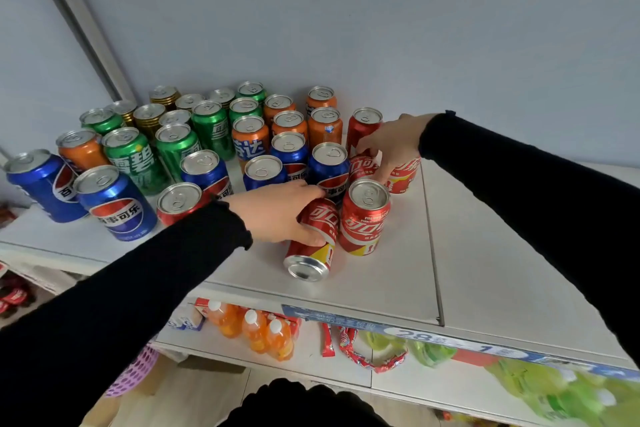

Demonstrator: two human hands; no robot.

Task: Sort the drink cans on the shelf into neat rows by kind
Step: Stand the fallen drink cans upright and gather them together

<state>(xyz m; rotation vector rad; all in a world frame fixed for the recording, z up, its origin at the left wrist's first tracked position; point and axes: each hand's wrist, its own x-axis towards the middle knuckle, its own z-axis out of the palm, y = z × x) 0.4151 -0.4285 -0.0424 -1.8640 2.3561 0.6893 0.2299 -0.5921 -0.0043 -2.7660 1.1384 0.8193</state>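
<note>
Many drink cans stand on the white shelf [381, 288]: blue cans [114, 204] front left, green cans [138, 156] and gold cans [149, 118] behind, orange cans [323, 125] at the back middle, red cans to the right. My left hand [277, 211] grips a red can [311, 243] that is tipped over, its base toward me. An upright red can [363, 218] stands just right of it. My right hand [391, 146] holds a red can [403, 175] farther back, fingers curled over its top. Another red can [362, 130] stands behind that hand.
The right half of the shelf [519, 253] is bare white surface, with a seam running front to back. A blue price strip [433, 336] lines the front edge. Below it, a lower shelf carries orange juice bottles [256, 329] and green packets [554, 388].
</note>
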